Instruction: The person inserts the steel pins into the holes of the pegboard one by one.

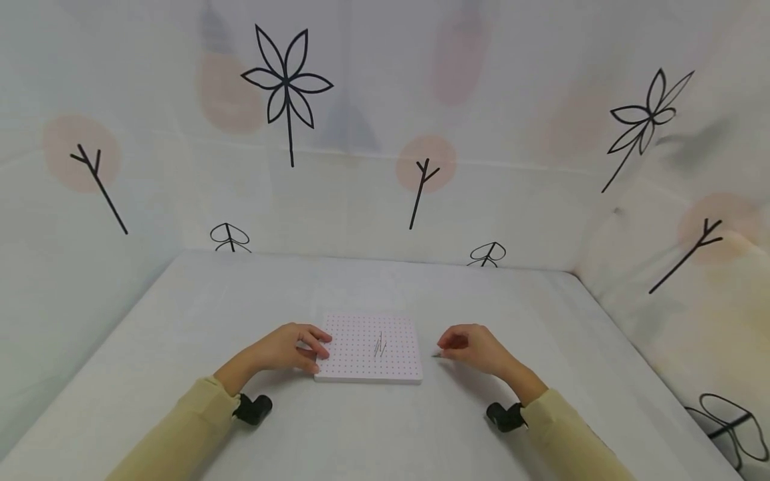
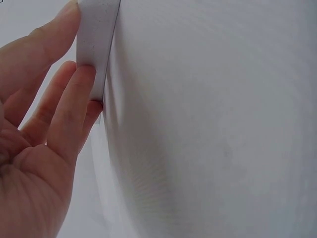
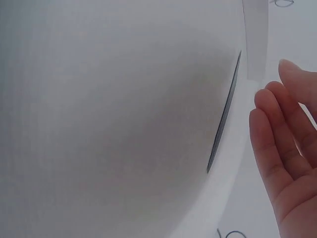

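Sleeves [image 1: 174, 431] cropped | left hand [image 1: 285, 346] spread, touching board [image 1: 349, 351] | right hand [image 1: 478, 347] loose near possible tweezers [image 3: 225, 114]

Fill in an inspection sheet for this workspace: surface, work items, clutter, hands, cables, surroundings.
Surface: plain white tabletop.
Work items: white pegboard with a grid of small holes; a few thin pins rise near its middle. A slim dark pointed piece shows beside the right hand; its exact kind is unclear.
Clutter: nothing seen.
Hands: left hand touches the pegboard's left edge with thumb and fingers; right hand is off the board's right side, fingers loosely bent, no grip visible. A black wrist camera is on each wrist.
Cables: nothing seen.
Surroundings: pale backdrop printed with black line-drawn flowers, twigs and pinkish blobs.
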The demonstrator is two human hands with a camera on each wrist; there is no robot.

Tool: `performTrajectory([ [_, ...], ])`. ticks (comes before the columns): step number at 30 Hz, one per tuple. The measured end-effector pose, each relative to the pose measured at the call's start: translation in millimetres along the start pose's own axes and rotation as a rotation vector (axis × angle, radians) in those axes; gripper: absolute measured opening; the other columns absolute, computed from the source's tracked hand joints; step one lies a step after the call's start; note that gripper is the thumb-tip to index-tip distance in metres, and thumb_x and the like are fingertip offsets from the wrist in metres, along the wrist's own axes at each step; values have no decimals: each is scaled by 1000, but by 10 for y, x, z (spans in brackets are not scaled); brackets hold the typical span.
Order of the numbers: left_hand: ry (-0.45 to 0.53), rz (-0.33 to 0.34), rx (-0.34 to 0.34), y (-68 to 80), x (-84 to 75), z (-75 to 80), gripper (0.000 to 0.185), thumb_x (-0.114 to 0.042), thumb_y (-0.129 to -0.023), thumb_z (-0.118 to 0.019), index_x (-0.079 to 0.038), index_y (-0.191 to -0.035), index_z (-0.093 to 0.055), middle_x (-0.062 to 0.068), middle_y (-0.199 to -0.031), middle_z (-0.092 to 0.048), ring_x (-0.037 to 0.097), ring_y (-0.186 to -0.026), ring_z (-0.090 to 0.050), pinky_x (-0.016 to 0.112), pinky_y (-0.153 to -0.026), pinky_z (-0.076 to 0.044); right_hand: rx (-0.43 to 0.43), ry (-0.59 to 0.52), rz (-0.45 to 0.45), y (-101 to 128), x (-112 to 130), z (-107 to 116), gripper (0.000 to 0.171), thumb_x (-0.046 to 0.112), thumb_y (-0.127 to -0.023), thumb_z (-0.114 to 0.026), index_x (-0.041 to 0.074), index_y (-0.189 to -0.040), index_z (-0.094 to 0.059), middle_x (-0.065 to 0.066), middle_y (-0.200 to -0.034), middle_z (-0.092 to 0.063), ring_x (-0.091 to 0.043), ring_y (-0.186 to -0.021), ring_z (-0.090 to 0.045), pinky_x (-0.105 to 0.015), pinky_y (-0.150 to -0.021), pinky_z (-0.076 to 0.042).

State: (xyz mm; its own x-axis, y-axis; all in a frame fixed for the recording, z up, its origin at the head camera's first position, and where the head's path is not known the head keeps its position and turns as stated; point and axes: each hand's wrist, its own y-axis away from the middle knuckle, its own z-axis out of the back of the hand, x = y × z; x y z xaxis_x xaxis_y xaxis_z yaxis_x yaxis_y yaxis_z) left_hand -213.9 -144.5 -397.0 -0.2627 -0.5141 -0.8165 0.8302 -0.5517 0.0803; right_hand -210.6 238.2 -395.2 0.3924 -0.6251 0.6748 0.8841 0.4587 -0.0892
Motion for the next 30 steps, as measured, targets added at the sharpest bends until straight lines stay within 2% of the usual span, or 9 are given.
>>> performTrajectory([
  [11,5,-6,3,-35,60,-13,18,-7,-70,-80,-10,-87,-74,9,-122,-56,25,-107,-57,32,-87,-49,73,88,-22,-26,-109,70,13,5,-77,-73,6,-89,-67,3,-85,-62,-14,-79,-56,-26,-71,-49],
  [13,2,-5,2,-31,57,-15,18,-7,-70,-80,-11,-87,-74,9,-122,-56,25,-106,-57,33,-86,-49,87,82,-42,-31,-128,73,14,6,-77,-74,6,-88,-66,3,-85,-62,-15,-79,-56,-29,-72,-49],
  [14,2,-4,0,-27,52,-15,18,-7,-70,-80,-10,-87,-74,9,-122,-56,25,-106,-58,33,-86,-49,94,77,-54,-41,-186,68,14,11,-77,-75,9,-88,-67,4,-85,-61,-14,-79,-56,-28,-72,-49],
  [19,5,1,-1,-14,34,-14,18,-6,-71,-79,-10,-87,-74,9,-122,-56,25,-105,-58,34,-87,-49,134,59,-115,-61,-231,56,11,12,-79,-73,11,-86,-66,4,-83,-59,-15,-78,-52,-31,-72,-46],
  [21,6,2,-2,-15,37,-14,18,-6,-71,-79,-10,-87,-74,9,-122,-56,24,-105,-58,33,-87,-49,149,58,-118,-67,-199,60,9,8,-80,-72,8,-85,-65,3,-82,-59,-16,-77,-51,-32,-71,-45],
  [30,-10,-4,-5,-9,36,-12,17,-7,-71,-80,-11,-87,-74,9,-122,-56,26,-107,-57,33,-86,-49,187,53,-108,-81,-180,61,5,8,-82,-70,7,-82,-64,4,-78,-58,-15,-74,-48,-30,-68,-42],
])
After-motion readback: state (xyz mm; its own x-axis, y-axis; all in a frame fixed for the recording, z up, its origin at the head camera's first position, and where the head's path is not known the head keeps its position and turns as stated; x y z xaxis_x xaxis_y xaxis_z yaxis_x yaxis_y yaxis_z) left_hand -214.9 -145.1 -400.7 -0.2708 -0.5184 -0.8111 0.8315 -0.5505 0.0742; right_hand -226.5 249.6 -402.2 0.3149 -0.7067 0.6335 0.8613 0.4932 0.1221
